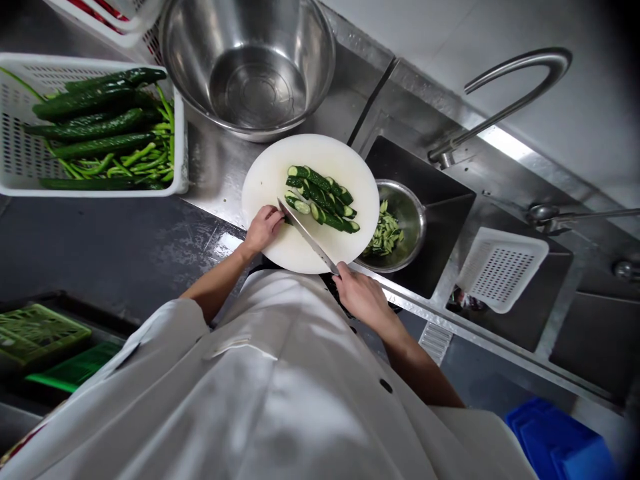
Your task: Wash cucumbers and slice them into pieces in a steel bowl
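Note:
My right hand (363, 297) is wrapped round the handle of a kitchen knife (313, 243). Its long blade slants up and left across the round white cutting board (270, 167), the tip beside my left fingers. My left hand (265, 229) rests on the board's left side, fingers curled and pressed down on a cucumber piece (288, 221) that is mostly hidden under hand and blade. Just beyond the blade lie several cut lengths of cucumber (323, 193) in rows, pale flesh showing. Right of the board, a steel bowl (420, 227) contains green cut pieces (385, 233).
A white basket (180, 147) at left bears whole cucumbers (100, 127) and green peppers (145, 160). Behind the board stands a large steel basin (250, 87). Sinks line the right side, with a curved tap (520, 107) and a white perforated basket (505, 267).

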A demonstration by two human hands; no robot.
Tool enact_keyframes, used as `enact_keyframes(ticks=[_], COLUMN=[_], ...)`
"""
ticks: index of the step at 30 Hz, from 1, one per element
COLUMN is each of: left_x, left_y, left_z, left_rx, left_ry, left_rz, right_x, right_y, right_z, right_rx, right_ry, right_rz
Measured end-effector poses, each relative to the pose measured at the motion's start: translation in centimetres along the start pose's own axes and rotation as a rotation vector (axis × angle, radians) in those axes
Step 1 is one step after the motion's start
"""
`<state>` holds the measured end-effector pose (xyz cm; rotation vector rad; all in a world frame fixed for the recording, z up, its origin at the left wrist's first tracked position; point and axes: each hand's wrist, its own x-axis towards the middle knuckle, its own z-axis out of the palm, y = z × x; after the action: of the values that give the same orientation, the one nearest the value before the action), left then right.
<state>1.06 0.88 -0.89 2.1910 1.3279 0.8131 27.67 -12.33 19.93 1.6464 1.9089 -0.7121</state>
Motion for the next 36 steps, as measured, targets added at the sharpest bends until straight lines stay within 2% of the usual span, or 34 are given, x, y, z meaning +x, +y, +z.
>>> enact_keyframes(ticks=[3, 8, 12, 15, 19, 24, 28, 36], left_x=[0.0, -0.1, 0.1, 0.9, 1.2, -0.3, -0.6, 0.0], left_y=[0.0, 0.1, 0.5, 0.8, 1.0, 0.7, 0.6, 0.6], left_z=[0.0, -0.1, -0.4, -0.4, -0.2, -0.3, -0.6, -0.4], left_rx=[-0.013, -0.018, 0.012, 0.037, 0.039, 0.065, 0.062, 0.065], left_ry=[-0.002, -0.01, -0.062, -0.128, -0.177, -0.075, -0.074, -0.096], left_rz=[-0.001, 0.03, 0.052, 0.085, 0.133, 0.032, 0.068, 0.065], right_x=[1.1, 6.2, 8.2, 7.2, 4.2, 1.6, 1.4, 0.8], right_y=[-0.5, -1.9, -1.1, 0.5, 1.5, 0.0, -1.0, -1.5], right_z=[-0.3, 0.6, 1.9, 2.6, 3.2, 3.7, 3.8, 2.6], right_rx=[0.01, 0.056, 0.104, 0.147, 0.157, 0.128, 0.122, 0.11], right_ry=[-0.015, 0.015, 0.09, 0.125, 0.137, 0.034, -0.053, -0.043], right_rz=[-0.012, -0.041, -0.03, 0.016, 0.048, 0.043, 0.044, 0.03])
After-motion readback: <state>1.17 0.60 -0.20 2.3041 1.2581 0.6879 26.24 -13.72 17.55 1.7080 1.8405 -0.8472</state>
